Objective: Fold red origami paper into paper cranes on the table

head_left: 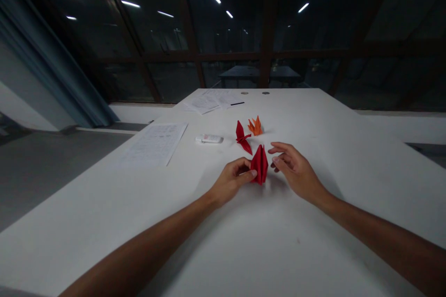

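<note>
A folded red paper piece [259,165] stands upright above the white table, its layers pointing up. My left hand [234,178] pinches its left side between thumb and fingers. Just to the right of the paper, my right hand [291,167] is open, its fingers apart and curved toward the piece without touching it. Behind the piece lies a red paper crane [242,138], with an orange folded crane [256,126] a little farther back to the right.
On the white table [348,162], a white bottle-like object [209,139] lies left of the cranes. Printed sheets [153,141] are at the left, more papers [212,100] with a black pen [237,103] farther back. Two small round objects sit near the far edge.
</note>
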The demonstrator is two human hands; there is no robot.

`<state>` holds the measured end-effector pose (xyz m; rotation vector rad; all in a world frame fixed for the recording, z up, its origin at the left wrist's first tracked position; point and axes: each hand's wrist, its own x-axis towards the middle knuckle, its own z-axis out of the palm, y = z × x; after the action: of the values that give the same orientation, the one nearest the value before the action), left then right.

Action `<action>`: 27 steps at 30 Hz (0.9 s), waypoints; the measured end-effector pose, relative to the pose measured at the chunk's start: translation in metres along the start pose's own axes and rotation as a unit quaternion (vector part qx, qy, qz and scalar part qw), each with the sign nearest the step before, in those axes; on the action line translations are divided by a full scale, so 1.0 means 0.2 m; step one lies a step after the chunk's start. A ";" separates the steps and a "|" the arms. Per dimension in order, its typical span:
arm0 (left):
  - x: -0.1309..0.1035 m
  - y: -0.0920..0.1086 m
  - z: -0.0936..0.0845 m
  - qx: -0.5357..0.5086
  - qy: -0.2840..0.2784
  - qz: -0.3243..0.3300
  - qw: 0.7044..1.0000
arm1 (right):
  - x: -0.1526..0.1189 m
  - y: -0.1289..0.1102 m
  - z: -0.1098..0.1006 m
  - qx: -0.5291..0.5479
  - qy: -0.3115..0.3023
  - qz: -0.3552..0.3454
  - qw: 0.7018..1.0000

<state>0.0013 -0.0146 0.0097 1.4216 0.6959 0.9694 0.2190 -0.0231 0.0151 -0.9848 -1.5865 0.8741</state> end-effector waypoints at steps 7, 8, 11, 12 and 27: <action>0.00 0.01 0.01 -0.012 -0.024 -0.018 0.999 | 0.01 -0.08 -0.03 -0.083 -0.009 -0.033 0.996; 0.00 0.01 0.02 -0.015 -0.027 -0.022 0.999 | 0.01 -0.08 -0.03 -0.091 -0.008 -0.032 0.995; -0.01 0.02 0.02 -0.020 -0.028 -0.028 0.999 | 0.01 -0.09 -0.03 -0.103 -0.006 -0.035 0.994; -0.01 0.02 0.03 -0.022 -0.027 -0.026 0.999 | 0.01 -0.09 -0.03 -0.105 -0.006 -0.037 0.994; 0.00 0.01 0.03 0.006 -0.025 0.007 1.000 | 0.01 -0.09 -0.04 -0.163 0.006 -0.065 0.985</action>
<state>0.0054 -0.0176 0.0116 1.4573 0.6562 0.9384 0.2234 -0.0280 0.0341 -1.0957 -1.7980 0.5281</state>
